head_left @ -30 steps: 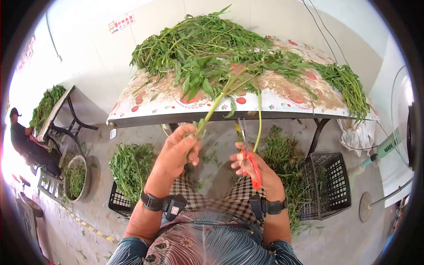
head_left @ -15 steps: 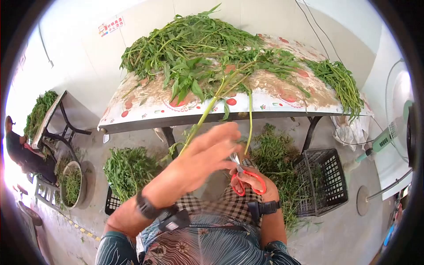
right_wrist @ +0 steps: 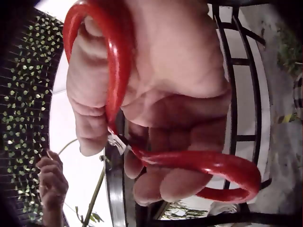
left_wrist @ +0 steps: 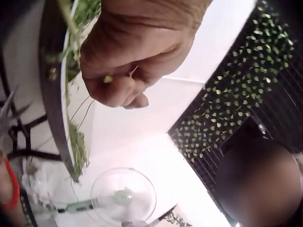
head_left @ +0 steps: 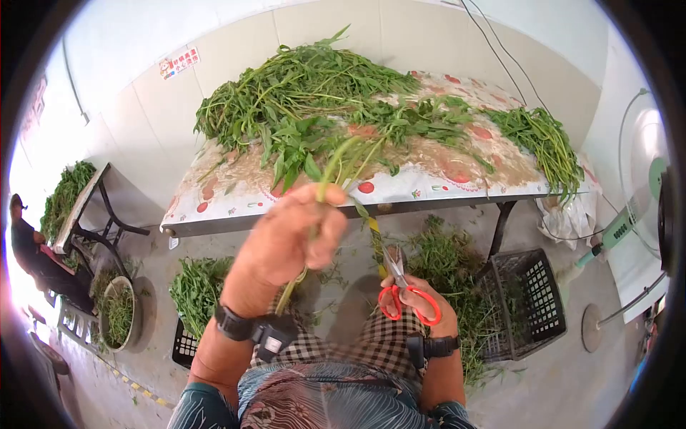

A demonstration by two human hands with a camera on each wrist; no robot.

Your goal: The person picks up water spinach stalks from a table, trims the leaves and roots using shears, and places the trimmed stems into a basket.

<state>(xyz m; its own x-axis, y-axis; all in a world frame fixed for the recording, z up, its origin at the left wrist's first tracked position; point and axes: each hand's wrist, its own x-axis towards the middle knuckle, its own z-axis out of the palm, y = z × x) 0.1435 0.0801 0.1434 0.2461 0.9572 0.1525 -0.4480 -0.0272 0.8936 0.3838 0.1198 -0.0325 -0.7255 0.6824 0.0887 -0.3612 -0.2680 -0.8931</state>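
My left hand (head_left: 286, 239) grips green stems (head_left: 334, 171) whose upper parts lean over the table's front edge; a stem end shows below the hand. In the left wrist view the left hand (left_wrist: 137, 52) has its fingers curled in around a stem. My right hand (head_left: 429, 307) holds red-handled scissors (head_left: 394, 263), blades up and a little apart, below the table edge. The right wrist view shows the right hand (right_wrist: 175, 94) with thumb and fingers through the red loops (right_wrist: 120, 61). Scissors and stems are apart.
Leafy greens (head_left: 307, 86) are heaped on the patterned table (head_left: 429, 187), with another bunch (head_left: 543, 139) at its right end. Below stand a black crate (head_left: 525, 304), piled greens (head_left: 200, 289) and a fan (head_left: 632, 207). A person (head_left: 43, 257) sits at far left by a basin (head_left: 118, 314).
My left hand has moved from across near the scissors back up and left, and now grips the stems higher up. The separate stem near the scissors no longer shows. The scissors' blades now point up.
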